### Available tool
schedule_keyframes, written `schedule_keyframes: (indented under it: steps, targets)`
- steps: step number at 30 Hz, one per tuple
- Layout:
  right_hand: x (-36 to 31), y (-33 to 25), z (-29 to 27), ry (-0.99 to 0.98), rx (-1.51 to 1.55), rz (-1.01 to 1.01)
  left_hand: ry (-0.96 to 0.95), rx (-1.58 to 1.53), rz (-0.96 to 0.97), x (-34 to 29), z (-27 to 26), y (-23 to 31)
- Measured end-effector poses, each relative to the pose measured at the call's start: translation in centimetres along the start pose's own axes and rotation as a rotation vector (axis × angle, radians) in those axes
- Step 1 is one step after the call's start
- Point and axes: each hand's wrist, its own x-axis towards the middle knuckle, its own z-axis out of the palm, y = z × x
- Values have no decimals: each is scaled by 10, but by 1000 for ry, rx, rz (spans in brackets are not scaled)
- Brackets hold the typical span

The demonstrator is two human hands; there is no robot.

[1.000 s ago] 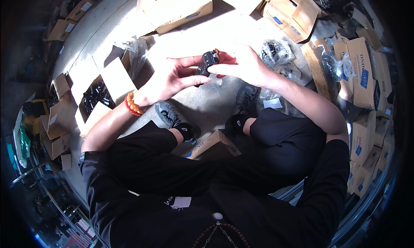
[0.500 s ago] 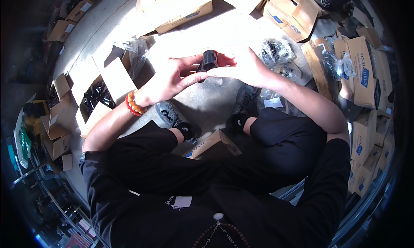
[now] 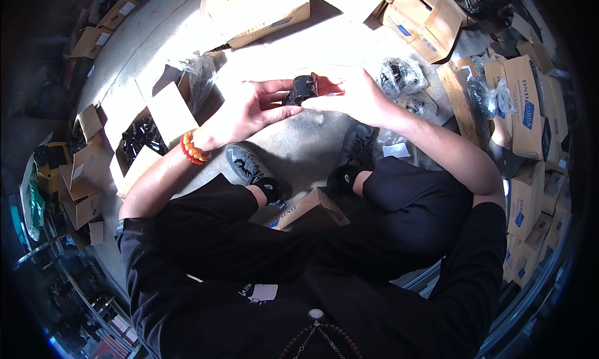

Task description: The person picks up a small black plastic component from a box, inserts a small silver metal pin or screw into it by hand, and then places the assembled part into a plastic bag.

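I sit on a concrete floor and hold a small black part [image 3: 301, 89] between both hands in front of me. My left hand [image 3: 246, 109], with a red and orange bead bracelet on its wrist, grips the part from the left with thumb and fingers. From the right, my right hand [image 3: 349, 94] holds the same part with its fingers curled over it. The part's far side is hidden by my fingers.
An open cardboard box [image 3: 146, 134] full of black parts stands at my left. Clear bags of black parts [image 3: 399, 77] lie to the right. More cardboard boxes [image 3: 256, 13] ring the floor, and a small one [image 3: 309, 212] lies between my legs.
Both hands have kept the black part and turned it slightly between the fingers; the hands stay in about the same place.
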Motion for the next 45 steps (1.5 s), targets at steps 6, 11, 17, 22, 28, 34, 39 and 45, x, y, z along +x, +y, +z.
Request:
schedule_keyframes:
  steps: [6, 11, 17, 22, 28, 34, 39, 45]
  targets:
    - [0, 3, 0, -5, 65, 16, -17, 15, 13, 1, -1, -8]
    - [-1, 0, -1, -16, 73, 20, -19, -27, 38, 2, 1, -8]
    - [3, -1, 3, -23, 52, 21, 38, 36, 99, 0, 1, -17]
    - [-6, 3, 1, 42, 38, -25, -19, 129, 90, 5, 3, -4]
    - [-2, -17, -4, -76, -69, 160, 32, 69, 19, -4, 2, -9]
    - [-14, 66, -147, 186, -133, 180, 68, -172, 2, 1, 0, -24]
    - [-50, 135, -268, 181, -810, 662, 49, -230, -70, 6, -8, -19]
    - [-37, 235, -255, 366, -755, 1039, 65, -320, -78, 10, -12, -27]
